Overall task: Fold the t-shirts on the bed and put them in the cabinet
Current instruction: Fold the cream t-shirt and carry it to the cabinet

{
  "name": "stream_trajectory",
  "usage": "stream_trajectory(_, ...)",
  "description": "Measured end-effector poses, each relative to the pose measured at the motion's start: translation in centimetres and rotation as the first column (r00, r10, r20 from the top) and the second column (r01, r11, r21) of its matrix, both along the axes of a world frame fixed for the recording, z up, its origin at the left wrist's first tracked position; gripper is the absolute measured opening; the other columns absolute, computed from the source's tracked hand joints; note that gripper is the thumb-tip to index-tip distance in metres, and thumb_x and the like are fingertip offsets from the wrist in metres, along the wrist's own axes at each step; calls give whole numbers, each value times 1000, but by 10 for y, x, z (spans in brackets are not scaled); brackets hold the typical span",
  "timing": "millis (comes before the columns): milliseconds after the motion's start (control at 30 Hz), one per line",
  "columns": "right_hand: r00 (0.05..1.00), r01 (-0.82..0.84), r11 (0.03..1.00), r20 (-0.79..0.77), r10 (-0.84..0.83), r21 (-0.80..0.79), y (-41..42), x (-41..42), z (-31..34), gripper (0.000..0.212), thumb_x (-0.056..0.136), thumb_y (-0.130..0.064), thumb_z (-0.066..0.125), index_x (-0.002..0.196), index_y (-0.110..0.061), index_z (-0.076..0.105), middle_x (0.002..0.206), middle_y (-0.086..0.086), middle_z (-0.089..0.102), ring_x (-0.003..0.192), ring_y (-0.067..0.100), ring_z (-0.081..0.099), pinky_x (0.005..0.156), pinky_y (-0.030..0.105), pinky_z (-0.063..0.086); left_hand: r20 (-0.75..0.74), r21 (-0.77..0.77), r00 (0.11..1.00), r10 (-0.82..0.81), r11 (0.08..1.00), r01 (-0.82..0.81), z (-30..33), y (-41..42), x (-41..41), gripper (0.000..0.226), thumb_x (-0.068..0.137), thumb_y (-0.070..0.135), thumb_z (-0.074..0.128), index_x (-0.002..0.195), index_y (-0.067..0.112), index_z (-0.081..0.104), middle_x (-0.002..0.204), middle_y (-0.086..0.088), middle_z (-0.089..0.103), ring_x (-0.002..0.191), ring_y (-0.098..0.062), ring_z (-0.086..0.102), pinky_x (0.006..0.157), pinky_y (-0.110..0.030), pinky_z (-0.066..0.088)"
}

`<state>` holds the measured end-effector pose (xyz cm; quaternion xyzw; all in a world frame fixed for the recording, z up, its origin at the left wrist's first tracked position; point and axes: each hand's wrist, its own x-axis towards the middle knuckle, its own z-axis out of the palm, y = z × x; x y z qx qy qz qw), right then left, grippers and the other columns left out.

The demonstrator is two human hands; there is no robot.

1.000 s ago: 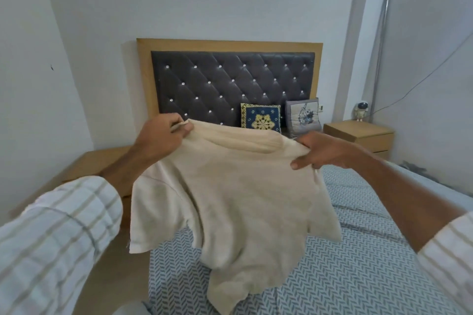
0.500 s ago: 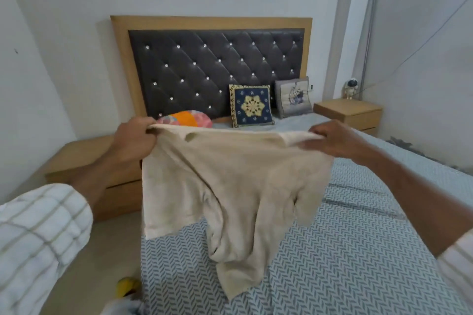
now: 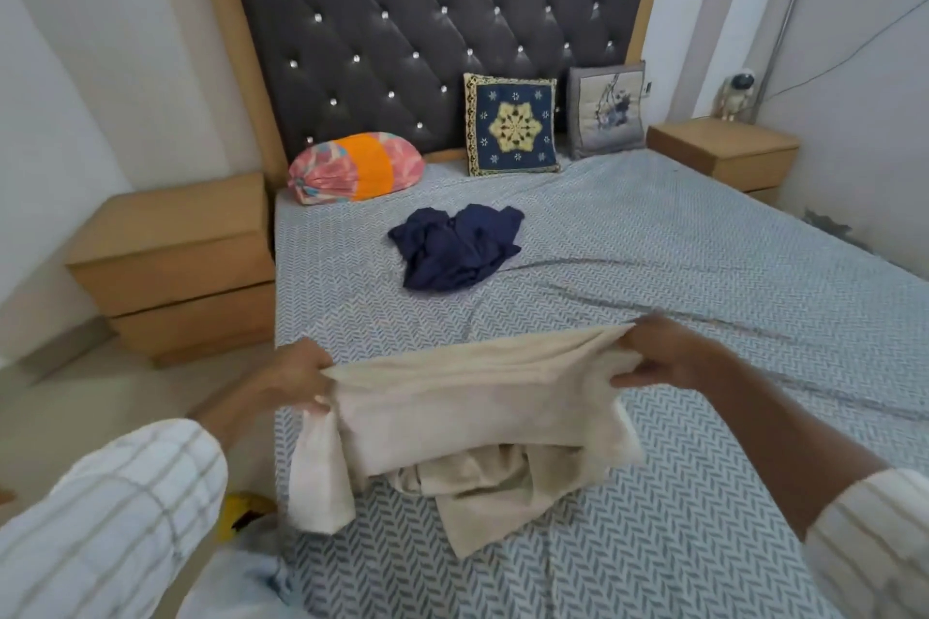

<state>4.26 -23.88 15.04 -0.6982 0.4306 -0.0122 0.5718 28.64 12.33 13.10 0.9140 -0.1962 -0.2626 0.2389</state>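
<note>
Left hand [image 3: 296, 380] and right hand [image 3: 663, 357] each grip the cream t-shirt [image 3: 477, 412], its lower part bunched on the near bed [image 3: 704, 266].

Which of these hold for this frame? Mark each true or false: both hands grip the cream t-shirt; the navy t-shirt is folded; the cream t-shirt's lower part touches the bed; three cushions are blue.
1. Both the left hand and the right hand grip the cream t-shirt. True.
2. The navy t-shirt is folded. False: it lies crumpled.
3. The cream t-shirt's lower part touches the bed. True.
4. Three cushions are blue. False: only one blue cushion shows.
</note>
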Motion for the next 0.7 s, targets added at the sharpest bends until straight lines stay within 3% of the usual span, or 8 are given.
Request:
stream_trajectory(67,966,150,975,184,-180,163,-12,31,26,7,92,11,55,96,10,61,106,26,62,92,38,67,72,52,60,-2,-196,986,165,967,-162,16,-28,30,15,80,-9,67,70,2,65,77,-16,62,69,-26,64,70,-39,60)
stream_trajectory(167,866,270,944,380,-324,188,-45,78,86,14,95,11,51,91,2,61,104,19,60,90,33,64,66,43,63,-103,-579,926,364,735,-353,74,-75,74,18,76,-6,67,79,11,69,88,-15,66,92,-33,67,75,-40,57)
stream_trajectory(267,791,304,948,529,-308,97,-80,107,157,22,95,4,54,98,-12,69,119,14,63,104,30,64,65,33,61,-101,-798,904,415,508,-323,166,-116,86,19,71,-2,68,83,11,75,89,-12,71,88,-25,68,77,-38,59)
stream_trajectory(367,682,370,929,670,-293,29,-94,114,225,35,97,1,48,90,-21,74,121,13,63,108,31,63,70,34,63,-17,-878,878,479,412,-242,247,-134,86,25,73,-4,57,66,16,71,81,-8,73,82,-24,70,79,-39,60)
stream_trajectory(467,605,442,891,767,-211,-104,-96,107,279,40,94,4,52,87,-25,78,113,8,67,108,27,63,78,34,62,49,-911,839,542,368,-185,306,-135,85,33,90,3,48,76,20,72,87,0,71,80,-13,66,67,-24,58)
stream_trajectory(533,610,458,866,780,-141,-202,-92,97,296,43,91,5,55,80,-29,79,107,4,69,107,27,64,82,35,61,82,-919,819,567,360,-157,327,-128,79,35,97,9,45,79,25,70,87,5,68,83,-10,63,70,-21,54)
stream_trajectory(600,656,470,813,753,-61,-344,-89,85,297,48,89,6,52,78,-33,77,100,-1,70,104,25,65,83,33,60,104,-917,809,579,370,-147,332,-121,75,38,99,10,42,78,27,69,90,4,68,84,-11,62,76,-25,55)
stream_trajectory(700,750,409,734,658,68,-542,-80,62,276,47,88,2,49,88,-37,76,104,-1,72,102,23,64,83,32,55,241,-865,781,576,492,-96,316,-104,57,36,97,4,44,84,21,74,91,2,68,84,-13,60,74,-25,54)
